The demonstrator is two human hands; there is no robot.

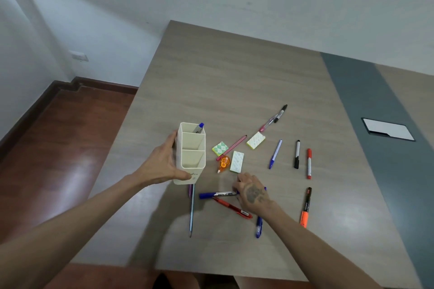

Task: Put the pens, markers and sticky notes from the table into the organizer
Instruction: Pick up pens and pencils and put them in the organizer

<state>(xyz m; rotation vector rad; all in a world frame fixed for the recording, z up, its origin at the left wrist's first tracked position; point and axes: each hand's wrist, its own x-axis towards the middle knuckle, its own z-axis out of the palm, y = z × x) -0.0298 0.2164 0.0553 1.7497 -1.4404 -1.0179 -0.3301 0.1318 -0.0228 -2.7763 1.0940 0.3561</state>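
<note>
— While the left hand (164,166) wraps the cream organizer (191,152), how does it look?
— Tall, three open compartments; a blue-capped pen (199,128) stands in the farthest one from the grip.
— And the right hand (252,191)?
— Fingers curled down on the blue marker (217,194); whether they actually pinch it, I cannot tell. A red pen (232,207) lies just beside, sticky notes (237,161) beyond the fingertips on the table (234,77).

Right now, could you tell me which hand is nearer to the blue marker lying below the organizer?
Right. The right hand rests at one end of the blue marker, while the left hand grips the organizer above it.
</note>
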